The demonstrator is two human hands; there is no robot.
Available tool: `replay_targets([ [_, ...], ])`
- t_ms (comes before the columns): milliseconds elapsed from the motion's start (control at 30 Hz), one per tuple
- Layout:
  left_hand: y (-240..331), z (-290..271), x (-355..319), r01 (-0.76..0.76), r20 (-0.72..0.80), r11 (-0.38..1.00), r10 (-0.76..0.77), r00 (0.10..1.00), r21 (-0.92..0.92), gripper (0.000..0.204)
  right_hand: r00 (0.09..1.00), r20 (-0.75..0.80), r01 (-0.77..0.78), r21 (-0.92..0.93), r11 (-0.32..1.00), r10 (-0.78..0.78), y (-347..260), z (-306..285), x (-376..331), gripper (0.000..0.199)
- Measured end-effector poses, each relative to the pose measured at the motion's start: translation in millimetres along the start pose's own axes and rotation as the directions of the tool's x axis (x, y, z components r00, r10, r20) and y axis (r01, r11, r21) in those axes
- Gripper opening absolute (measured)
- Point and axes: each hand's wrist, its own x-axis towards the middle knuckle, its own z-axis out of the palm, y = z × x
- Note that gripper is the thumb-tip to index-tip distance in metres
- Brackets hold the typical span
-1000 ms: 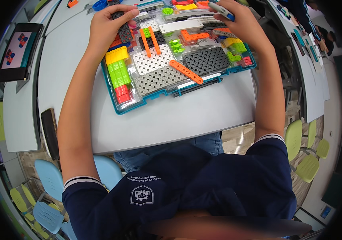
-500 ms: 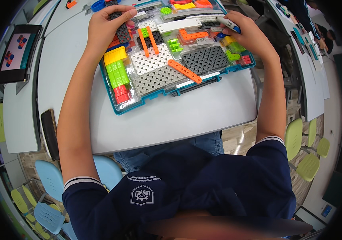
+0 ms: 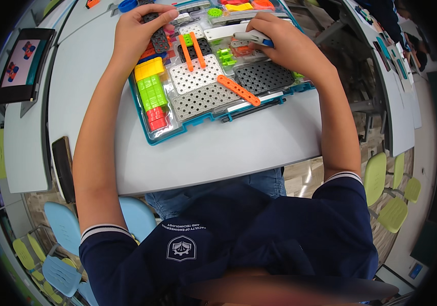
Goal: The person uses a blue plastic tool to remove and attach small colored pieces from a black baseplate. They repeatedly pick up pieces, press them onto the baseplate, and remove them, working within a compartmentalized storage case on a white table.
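Right hand point(image 3: 292, 50) shifted inward over kit tray point(image 3: 196, 122), grip clamped on grey-blue tool point(image 3: 251, 37); left hand point(image 3: 139, 33) pinches dark strip point(image 3: 160, 41), tray's upper left. Orange bars point(image 3: 197, 50) apparently joined; strip and tool apart.

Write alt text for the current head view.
A person's right hand holds a grey-and-blue handheld tool over a teal-edged tray of colourful plastic building parts on a white table. The left hand holds a dark grey perforated plastic strip; a black-framed screen stands at left.
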Motion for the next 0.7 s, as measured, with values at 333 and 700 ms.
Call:
replay_targets([
  [333,-0.1,-0.6,-0.2,0.026,0.021,1.000,-0.026,0.999,-0.015,0.028,0.990,-0.143,0.005,0.105,0.995,0.011,-6.9,-61.2,26.8,0.019],
  [700,-2.9,-3.3,1.6,-0.049,0.030,0.996,0.047,0.998,0.076,0.030,0.939,0.342,-0.008,0.108,0.994,-0.029,-69.1,-29.0,-7.4,0.033],
])
